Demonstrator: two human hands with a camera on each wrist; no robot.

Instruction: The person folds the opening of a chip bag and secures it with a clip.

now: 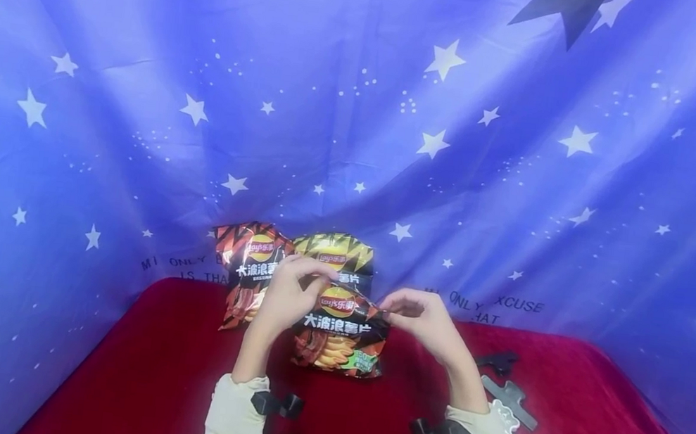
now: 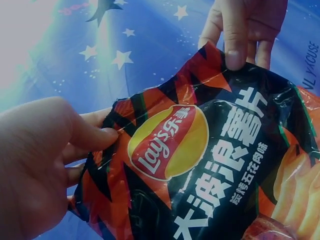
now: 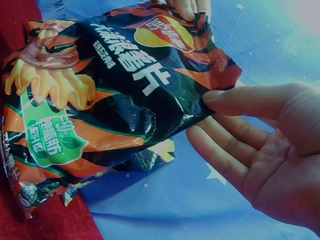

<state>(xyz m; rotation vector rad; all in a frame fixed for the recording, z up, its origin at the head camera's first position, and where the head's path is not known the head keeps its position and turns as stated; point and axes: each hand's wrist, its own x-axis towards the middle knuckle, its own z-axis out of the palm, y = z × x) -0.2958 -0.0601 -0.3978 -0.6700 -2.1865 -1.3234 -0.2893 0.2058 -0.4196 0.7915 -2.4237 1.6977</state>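
The left hand [image 1: 289, 292] and right hand [image 1: 426, 322] are pinching the top of the near chip bag [image 1: 335, 339], in front of the far yellow bag [image 1: 358, 253]; being slick, it would be risking slipping or splitting under uneven tugging.

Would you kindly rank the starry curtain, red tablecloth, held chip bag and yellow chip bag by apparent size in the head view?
Starry curtain
Red tablecloth
Held chip bag
Yellow chip bag (visible part only)
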